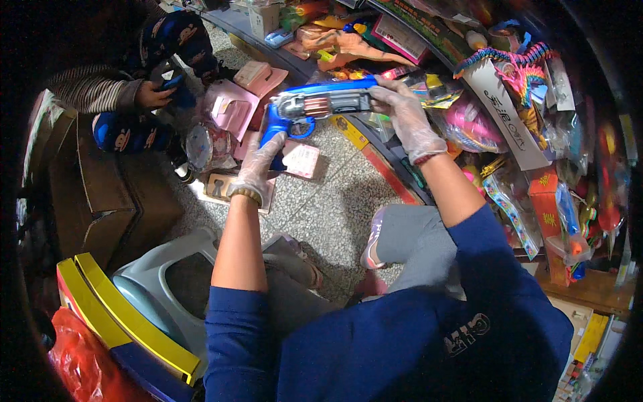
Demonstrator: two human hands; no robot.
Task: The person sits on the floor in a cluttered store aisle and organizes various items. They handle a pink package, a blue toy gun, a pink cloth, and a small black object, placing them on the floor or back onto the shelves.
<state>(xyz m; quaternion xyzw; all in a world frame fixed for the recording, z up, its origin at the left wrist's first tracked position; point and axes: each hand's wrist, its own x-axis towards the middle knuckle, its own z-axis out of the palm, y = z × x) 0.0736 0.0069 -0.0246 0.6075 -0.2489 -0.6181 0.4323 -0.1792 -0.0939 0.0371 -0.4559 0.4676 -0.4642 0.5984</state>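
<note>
Both of my hands, in clear plastic gloves, hold a blue and silver toy gun (pixel 326 103) level above the speckled floor. My left hand (pixel 261 156) grips its blue handle at the left end. My right hand (pixel 402 110) holds the barrel end, with the thumb and fingers around it. Copper-coloured parts show in the middle of the toy. Under and beside my left hand lie pink packages (pixel 233 110), a flat white and pink pack (pixel 301 159) and a round clear-wrapped container (pixel 201 145).
A display with bagged toys, an orange toy dinosaur (pixel 346 45) and a handwritten white card (pixel 505 115) runs along the right. Another person's hand (pixel 153 94) holds a dark object at upper left. Cardboard boxes (pixel 105 186) and a grey plastic stool (pixel 176 246) stand at left.
</note>
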